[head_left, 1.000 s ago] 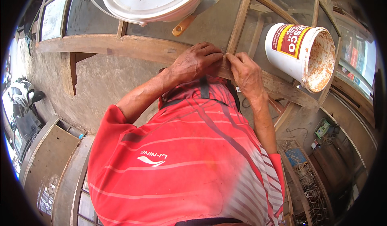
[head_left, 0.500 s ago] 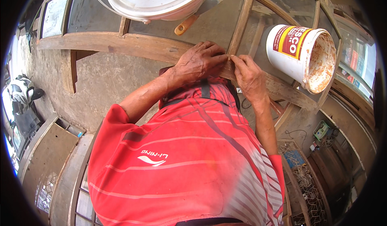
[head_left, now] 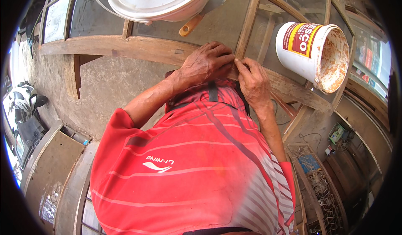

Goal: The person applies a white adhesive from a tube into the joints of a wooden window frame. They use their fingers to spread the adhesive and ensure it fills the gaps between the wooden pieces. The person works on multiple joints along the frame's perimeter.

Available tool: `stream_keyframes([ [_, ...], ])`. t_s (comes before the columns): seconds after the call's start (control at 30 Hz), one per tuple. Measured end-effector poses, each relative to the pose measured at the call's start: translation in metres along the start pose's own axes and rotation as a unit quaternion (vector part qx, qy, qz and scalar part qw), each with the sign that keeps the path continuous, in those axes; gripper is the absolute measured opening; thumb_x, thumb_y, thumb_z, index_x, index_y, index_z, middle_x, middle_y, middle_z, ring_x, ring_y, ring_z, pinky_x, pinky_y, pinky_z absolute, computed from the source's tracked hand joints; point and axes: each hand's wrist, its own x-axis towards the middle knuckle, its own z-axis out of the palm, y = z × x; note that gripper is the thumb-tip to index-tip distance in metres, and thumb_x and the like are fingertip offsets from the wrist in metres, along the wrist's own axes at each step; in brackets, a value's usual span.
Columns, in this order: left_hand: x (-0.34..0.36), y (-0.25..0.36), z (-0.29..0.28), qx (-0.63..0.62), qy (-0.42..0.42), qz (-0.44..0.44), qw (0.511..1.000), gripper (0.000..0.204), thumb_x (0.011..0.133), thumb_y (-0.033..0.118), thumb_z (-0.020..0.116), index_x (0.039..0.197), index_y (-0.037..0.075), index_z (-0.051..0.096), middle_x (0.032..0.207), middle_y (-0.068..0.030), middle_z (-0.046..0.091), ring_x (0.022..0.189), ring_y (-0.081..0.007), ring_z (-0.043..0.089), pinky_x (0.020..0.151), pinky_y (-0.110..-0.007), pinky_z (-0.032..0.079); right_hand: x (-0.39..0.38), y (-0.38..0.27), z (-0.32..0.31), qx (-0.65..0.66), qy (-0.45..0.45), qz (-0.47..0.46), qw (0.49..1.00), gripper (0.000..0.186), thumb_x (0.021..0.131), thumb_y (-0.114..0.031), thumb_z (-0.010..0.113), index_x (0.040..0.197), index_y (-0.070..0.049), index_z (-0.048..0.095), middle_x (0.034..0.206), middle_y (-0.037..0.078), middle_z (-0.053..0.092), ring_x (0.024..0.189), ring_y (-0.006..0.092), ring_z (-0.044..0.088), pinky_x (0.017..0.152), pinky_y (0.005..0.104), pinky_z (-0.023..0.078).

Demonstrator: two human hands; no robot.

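At the near edge of the glazed frame (head_left: 125, 46), your left hand (head_left: 206, 63) hides its fingertips; anything you pinch is too small to tell. The view's top cuts off the white bucket (head_left: 161, 0).

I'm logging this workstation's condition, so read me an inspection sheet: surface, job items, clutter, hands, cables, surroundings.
Surface: wooden frame with glass panes; bare rail worn-looking.
Job items: white lidded bucket, orange-brown flecks on the lid; putty knife beside it, wooden handle toward the person; open white tub, inside smeared orange-brown.
Clutter: pale scraps heaped at lower right.
Hands: left hand and right hand close together at the near rail; anything pinched is too small or hidden to tell.
Cables: thin dark cord at right, ends unclear.
Surroundings: grey floor with stains; brown panel at lower left.
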Motion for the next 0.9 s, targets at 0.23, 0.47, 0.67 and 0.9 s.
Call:
stream_keyframes([
  [0.23, 0.000, -0.001, -0.001, 0.000, -0.001, -0.001, 1.000, 0.034, 0.092, 0.019, 0.080, 0.124, 0.009, 0.074, 0.125, -0.0095, 0.070, 0.116, -0.0352, 0.066, 0.101, -0.047, 0.056, 0.008, -0.021, -0.002, 0.047, -0.014, 0.098, 0.994, 0.034, 0.090, -0.001, 0.072, 0.124, -0.004, 0.076, 0.114, 0.013, 0.067, 0.107, 0.0343, 0.067, 0.091, 0.0473, 0.053],
  [0.47, 0.002, 0.001, -0.001, 0.007, -0.002, -0.011, 1.000, 0.039, 0.091, 0.020, 0.081, 0.128, 0.007, 0.073, 0.128, -0.0111, 0.070, 0.118, -0.0357, 0.066, 0.102, -0.048, 0.055, 0.015, -0.031, -0.005, -0.007, -0.079, 0.121, 0.989, 0.038, 0.094, -0.004, 0.067, 0.131, -0.003, 0.072, 0.116, 0.016, 0.068, 0.109, 0.0370, 0.066, 0.095, 0.0484, 0.052],
  [0.67, -0.005, 0.005, 0.013, 0.011, 0.053, -0.058, 0.997, 0.045, 0.091, 0.021, 0.081, 0.132, 0.007, 0.071, 0.134, -0.0133, 0.068, 0.124, -0.0381, 0.064, 0.105, -0.049, 0.054, 0.021, -0.014, -0.012, 0.037, -0.056, 0.104, 0.992, 0.047, 0.091, 0.001, 0.066, 0.138, -0.003, 0.070, 0.128, 0.018, 0.065, 0.117, 0.0377, 0.064, 0.102, 0.0501, 0.051],
  [0.9, -0.010, 0.012, 0.015, 0.064, 0.024, -0.032, 0.997, 0.044, 0.092, 0.024, 0.080, 0.133, 0.011, 0.070, 0.142, -0.0111, 0.064, 0.135, -0.0364, 0.059, 0.109, -0.051, 0.050, 0.007, 0.005, -0.016, 0.026, -0.035, 0.068, 0.997, 0.057, 0.089, 0.004, 0.066, 0.145, -0.006, 0.068, 0.145, 0.020, 0.060, 0.131, 0.0407, 0.060, 0.111, 0.0515, 0.050],
])
